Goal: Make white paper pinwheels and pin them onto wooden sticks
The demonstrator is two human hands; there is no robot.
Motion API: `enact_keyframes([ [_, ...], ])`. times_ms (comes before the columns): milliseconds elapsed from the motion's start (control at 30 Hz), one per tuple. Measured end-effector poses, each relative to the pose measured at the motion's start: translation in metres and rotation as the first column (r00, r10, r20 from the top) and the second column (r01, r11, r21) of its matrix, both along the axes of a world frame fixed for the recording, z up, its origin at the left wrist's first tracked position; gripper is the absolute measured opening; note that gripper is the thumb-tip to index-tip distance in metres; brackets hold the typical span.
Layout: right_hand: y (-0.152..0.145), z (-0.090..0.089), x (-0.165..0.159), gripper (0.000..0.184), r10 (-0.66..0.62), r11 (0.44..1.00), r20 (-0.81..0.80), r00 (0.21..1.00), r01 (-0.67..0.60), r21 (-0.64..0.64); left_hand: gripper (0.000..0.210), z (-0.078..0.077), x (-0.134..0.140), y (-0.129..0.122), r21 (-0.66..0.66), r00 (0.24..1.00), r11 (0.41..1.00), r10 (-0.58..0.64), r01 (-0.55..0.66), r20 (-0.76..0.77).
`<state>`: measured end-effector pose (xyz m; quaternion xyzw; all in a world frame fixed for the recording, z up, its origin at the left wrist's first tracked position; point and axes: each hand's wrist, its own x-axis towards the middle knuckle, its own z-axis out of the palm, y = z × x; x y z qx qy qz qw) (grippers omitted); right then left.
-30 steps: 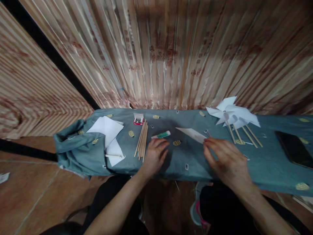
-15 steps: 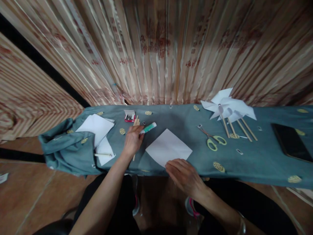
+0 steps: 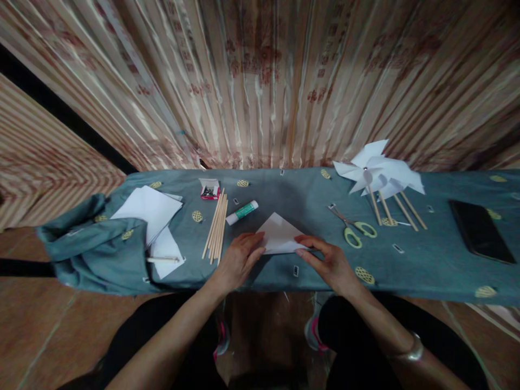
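A sheet of white paper (image 3: 278,233), folded over into a triangle with its point away from me, lies at the middle of the cloth-covered table. My left hand (image 3: 239,260) grips its left corner between thumb and fingers. At the opposite corner my right hand (image 3: 327,262) pinches the paper near the fold. Just beyond my left hand lies a green and white glue stick (image 3: 242,212). Beside it is a bundle of thin wooden sticks (image 3: 216,227). Scissors (image 3: 352,226) with green handles rest open to the right of my right hand.
White paper pinwheels (image 3: 379,170) on sticks lie at the back right, near a black phone (image 3: 481,230). A small red box (image 3: 210,189) of pins stands open at the back left. White paper sheets (image 3: 148,211) are stacked farther left, by bunched cloth (image 3: 97,246). A curtain (image 3: 260,86) hangs behind.
The flat paper square has been folded into a triangle. My left hand has moved from the sticks and glue stick to the paper's left corner; my right hand has shifted to the right corner.
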<state>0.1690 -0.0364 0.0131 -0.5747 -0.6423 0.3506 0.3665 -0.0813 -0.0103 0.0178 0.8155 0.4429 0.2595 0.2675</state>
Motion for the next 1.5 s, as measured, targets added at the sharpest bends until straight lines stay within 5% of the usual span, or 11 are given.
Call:
enact_keyframes([
  [167, 0.016, -0.004, -0.001, 0.031, -0.072, 0.995, -0.078, 0.994, 0.066, -0.075, 0.051, -0.005, -0.001, -0.001, -0.053, 0.998, 0.997, 0.050, -0.048, 0.037],
  [367, 0.029, -0.011, -0.007, 0.031, -0.134, 0.991, 0.036, 0.990, 0.135, -0.023, 0.051, -0.013, -0.004, -0.006, 0.001, 0.996, 0.996, 0.087, -0.087, 0.002],
  [500, 0.033, -0.014, -0.011, 0.035, -0.176, 0.984, 0.060, 0.982, 0.176, 0.015, 0.052, -0.012, 0.000, -0.010, 0.185, 0.996, 0.980, 0.082, -0.073, -0.043],
  [633, 0.033, -0.017, -0.013, 0.034, -0.181, 0.982, 0.129, 0.975, 0.173, 0.068, 0.053, -0.010, 0.011, -0.019, 0.340, 0.974, 0.934, -0.030, 0.108, -0.226],
  [833, 0.034, -0.025, -0.014, 0.032, -0.144, 0.972, 0.251, 0.957, 0.089, 0.218, 0.070, -0.019, 0.022, -0.030, 0.226, 0.904, 0.945, -0.129, 0.237, -0.408],
  [1500, 0.025, -0.031, -0.022, 0.038, -0.140, 0.910, 0.496, 0.857, -0.086, 0.406, 0.076, -0.021, 0.027, -0.031, 0.148, 0.880, 0.966, -0.121, 0.210, -0.459],
])
